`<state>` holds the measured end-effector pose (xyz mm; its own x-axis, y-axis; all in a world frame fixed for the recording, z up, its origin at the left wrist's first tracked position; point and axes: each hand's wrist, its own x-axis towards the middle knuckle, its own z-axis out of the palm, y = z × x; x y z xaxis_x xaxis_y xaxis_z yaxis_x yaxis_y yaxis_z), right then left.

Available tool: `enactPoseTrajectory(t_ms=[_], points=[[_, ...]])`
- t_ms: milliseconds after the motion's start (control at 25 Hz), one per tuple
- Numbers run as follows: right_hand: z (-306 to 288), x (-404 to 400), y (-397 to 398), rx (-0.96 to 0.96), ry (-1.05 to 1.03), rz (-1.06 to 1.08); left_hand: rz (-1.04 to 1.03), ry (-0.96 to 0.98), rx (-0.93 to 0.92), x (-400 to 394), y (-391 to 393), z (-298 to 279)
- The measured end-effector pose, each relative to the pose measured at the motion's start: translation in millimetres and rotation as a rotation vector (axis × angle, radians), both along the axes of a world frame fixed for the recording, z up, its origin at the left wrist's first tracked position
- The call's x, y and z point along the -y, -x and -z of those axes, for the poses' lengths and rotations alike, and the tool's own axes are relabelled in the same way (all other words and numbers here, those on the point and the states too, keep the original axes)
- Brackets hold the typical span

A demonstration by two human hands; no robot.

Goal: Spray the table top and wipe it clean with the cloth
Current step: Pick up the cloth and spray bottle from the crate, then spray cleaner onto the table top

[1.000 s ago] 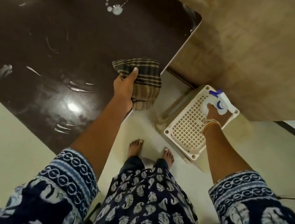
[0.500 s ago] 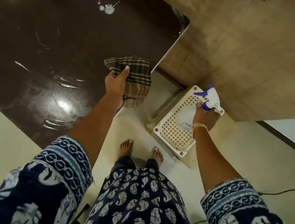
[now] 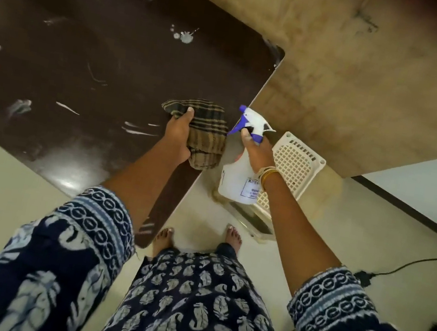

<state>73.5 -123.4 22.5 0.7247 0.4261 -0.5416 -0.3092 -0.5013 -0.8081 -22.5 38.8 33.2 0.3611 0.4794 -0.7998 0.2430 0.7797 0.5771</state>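
Observation:
A dark brown table top [image 3: 85,56] fills the upper left, marked with white smears and splashes. My left hand [image 3: 177,136] grips a brown checked cloth [image 3: 207,137] near the table's right edge. My right hand [image 3: 257,151] holds a white spray bottle [image 3: 238,180] by its neck, lifted in the air just right of the table edge. Its white and blue spray head [image 3: 250,121] has the nozzle pointing left toward the cloth.
A white perforated plastic stool [image 3: 296,161] stands on the floor behind the bottle. A tan wall [image 3: 371,75] runs along the table's far side. A black cable [image 3: 412,262] lies on the pale floor at right. My bare feet [image 3: 233,235] are below the table corner.
My right hand has lifted the spray bottle off the stool and brought it up and left, close to the cloth. My left hand keeps its grip on the cloth at the table edge.

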Motion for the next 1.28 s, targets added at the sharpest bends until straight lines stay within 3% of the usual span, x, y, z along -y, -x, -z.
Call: enactPoseTrajectory(t_ms=[120, 240, 560, 760, 920, 1280], points=[[-22, -19, 29, -0.096, 0.003, -0.076, 0.049, -0.048, 0.018, -31, 33, -23], [-49, -36, 64, -0.338, -0.218, 0.005, 0.053, -0.074, 0.04, -62, 68, -45], [-75, -97, 144, -0.312, -0.143, -0.252, 0.016, -0.12, 0.048, -124, 144, -59], [-72, -123, 151, -0.438, -0.166, -0.386, -0.039, -0.135, 0.006, -162, 163, -62], [-88, -153, 145, -0.529, -0.131, -0.407, -0.08, -0.138, 0.045, -189, 165, -72], [-109, -267, 171, -0.499, -0.041, -0.363, -0.041, -0.042, 0.175, -287, 191, -84]])
